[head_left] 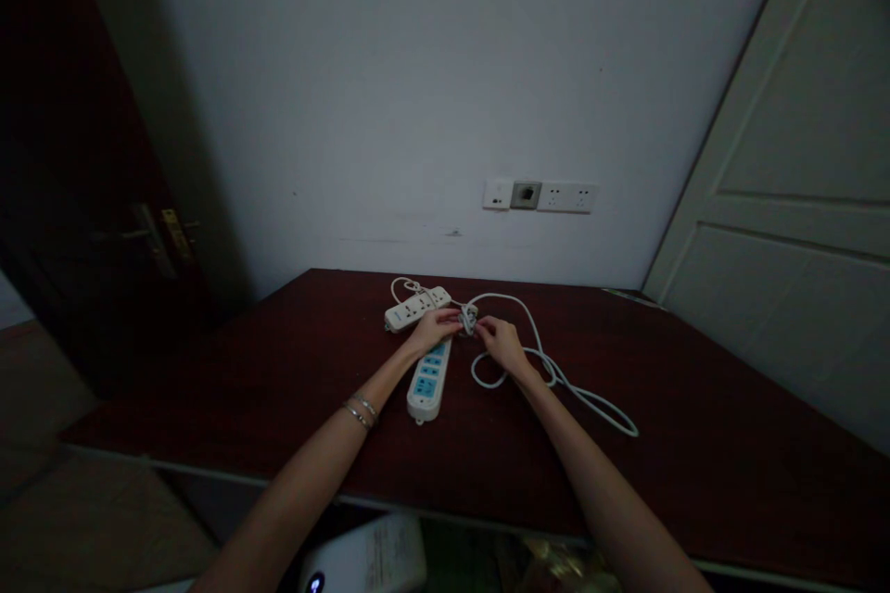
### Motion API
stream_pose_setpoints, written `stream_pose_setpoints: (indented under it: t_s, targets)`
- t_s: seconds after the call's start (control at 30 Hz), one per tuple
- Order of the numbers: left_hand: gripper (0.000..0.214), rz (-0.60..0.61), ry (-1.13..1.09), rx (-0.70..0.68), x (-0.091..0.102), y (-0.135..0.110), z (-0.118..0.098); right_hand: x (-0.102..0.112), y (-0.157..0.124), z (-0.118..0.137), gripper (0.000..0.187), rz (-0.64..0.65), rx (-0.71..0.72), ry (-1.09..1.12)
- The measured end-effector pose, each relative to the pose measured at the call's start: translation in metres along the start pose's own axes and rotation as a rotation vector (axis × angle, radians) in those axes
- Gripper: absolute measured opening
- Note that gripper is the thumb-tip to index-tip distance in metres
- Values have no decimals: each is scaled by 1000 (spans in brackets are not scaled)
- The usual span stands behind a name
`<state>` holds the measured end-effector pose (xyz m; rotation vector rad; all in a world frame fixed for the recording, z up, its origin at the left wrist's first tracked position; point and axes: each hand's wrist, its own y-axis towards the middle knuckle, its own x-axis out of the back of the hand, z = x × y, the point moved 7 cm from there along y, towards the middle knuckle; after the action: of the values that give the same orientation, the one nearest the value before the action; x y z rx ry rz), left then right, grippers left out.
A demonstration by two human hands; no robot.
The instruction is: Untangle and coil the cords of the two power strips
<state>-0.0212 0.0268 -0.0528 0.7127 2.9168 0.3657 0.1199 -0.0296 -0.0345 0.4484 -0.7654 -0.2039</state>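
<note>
Two white power strips lie on a dark red table (278, 389). The nearer power strip (427, 380) has blue sockets, and the farther power strip (415, 307) lies behind it. My left hand (435, 329) rests over the far end of the blue-socket strip, its fingers pinched on a small grey plug or cord end (468, 321). My right hand (502, 341) meets it from the right, fingers also closed on that same small piece. A white cable (556, 375) loops out to the right of my hands across the table.
A row of wall sockets (539, 195) sits on the white wall above the table. A dark door with a handle (149, 236) stands at the left, a white door (799, 204) at the right. A white device (362, 561) shows below the table's front edge.
</note>
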Motion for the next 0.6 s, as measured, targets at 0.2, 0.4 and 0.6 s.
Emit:
stream_pose_setpoints:
  t_s: [0.2, 0.4, 0.6]
  targets:
    - [42, -23, 23, -14, 3, 2, 5, 6, -7, 11, 24, 38, -20, -150]
    - [30, -58, 46, -18, 4, 1, 2, 5, -17, 30, 42, 8, -46, -320]
    - [27, -51, 35, 13, 3, -1, -1, 2, -20, 35, 48, -1, -42, -505]
